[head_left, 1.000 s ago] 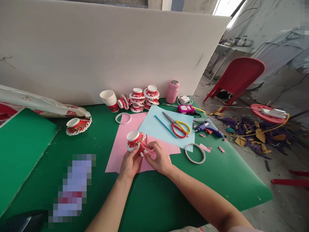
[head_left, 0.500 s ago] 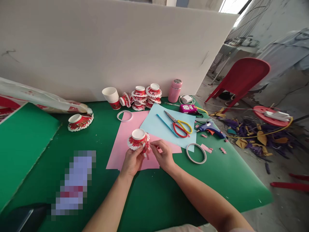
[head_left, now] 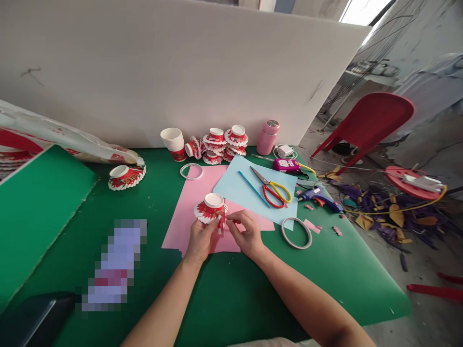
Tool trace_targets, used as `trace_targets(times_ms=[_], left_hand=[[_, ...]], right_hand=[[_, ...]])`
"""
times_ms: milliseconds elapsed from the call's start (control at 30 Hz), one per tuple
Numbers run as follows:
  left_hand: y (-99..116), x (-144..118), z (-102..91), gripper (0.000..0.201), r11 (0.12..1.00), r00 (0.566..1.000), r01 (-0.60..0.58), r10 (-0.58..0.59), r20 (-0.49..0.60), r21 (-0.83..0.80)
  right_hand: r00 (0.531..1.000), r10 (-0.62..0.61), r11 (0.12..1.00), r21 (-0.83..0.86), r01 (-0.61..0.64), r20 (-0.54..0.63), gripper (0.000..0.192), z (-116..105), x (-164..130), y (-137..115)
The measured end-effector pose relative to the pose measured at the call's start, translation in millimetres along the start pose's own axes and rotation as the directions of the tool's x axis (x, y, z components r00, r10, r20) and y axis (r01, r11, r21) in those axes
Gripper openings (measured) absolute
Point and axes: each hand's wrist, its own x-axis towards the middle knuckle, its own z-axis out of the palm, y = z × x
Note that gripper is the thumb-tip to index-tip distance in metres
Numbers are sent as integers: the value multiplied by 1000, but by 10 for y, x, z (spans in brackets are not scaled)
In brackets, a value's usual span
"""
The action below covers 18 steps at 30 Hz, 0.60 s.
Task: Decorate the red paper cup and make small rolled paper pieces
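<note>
Left hand (head_left: 201, 237): fingers curled round the lower part of a red-and-white paper cup (head_left: 211, 208), gripping it from below. Cup is inverted, round white base up, wall slit into narrow strips that fan out as a frilled skirt. It sits over the pink paper sheet (head_left: 188, 212), centre of the table, just above both hands.

Right hand (head_left: 246, 235): mostly closed, thumb and forefinger pinched at a strip on the cup's right side. Exact piece in the pinch too small to make out.

Surroundings:
- Table (head_left: 253, 299) covered w/ matte green sheet, smooth, flat.
- Light blue paper sheet (head_left: 238, 185) overlaps the pink one at its right edge; on it lie scissors (head_left: 273, 189) w/ red and yellow loop handles and a thin blue stick (head_left: 253, 189).
- White tape ring (head_left: 296, 233) right of the hands, flat on the green; second white ring (head_left: 191, 171) at the pink sheet's far edge.
- Blue glue gun (head_left: 318, 196) on its side, near right table edge; small pink scraps beside it.
- Back row against the white board (head_left: 162, 67): stack of plain cups (head_left: 173, 142), cluster of finished fringed cups (head_left: 222, 144), pink cylindrical flask (head_left: 268, 137) w/ metal cap.
- One more fringed cup (head_left: 126, 177) apart at left, near a crinkled plastic bag (head_left: 72, 144).
- Red plastic chair (head_left: 372, 120) off the table, right.
</note>
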Motion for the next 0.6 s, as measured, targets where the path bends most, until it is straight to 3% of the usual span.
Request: trace_targets(times_ms=[233,600], left_hand=[[89,5,53,22,977,999,17,-27,-45,-212],[101,22,45,16,966,999,48,-51,-7,-253]], right_hand=[[967,-167,976,-104,189,191,11,20,-11,-12],[956,-196,958,-165,235,220,13,35,-8,3]])
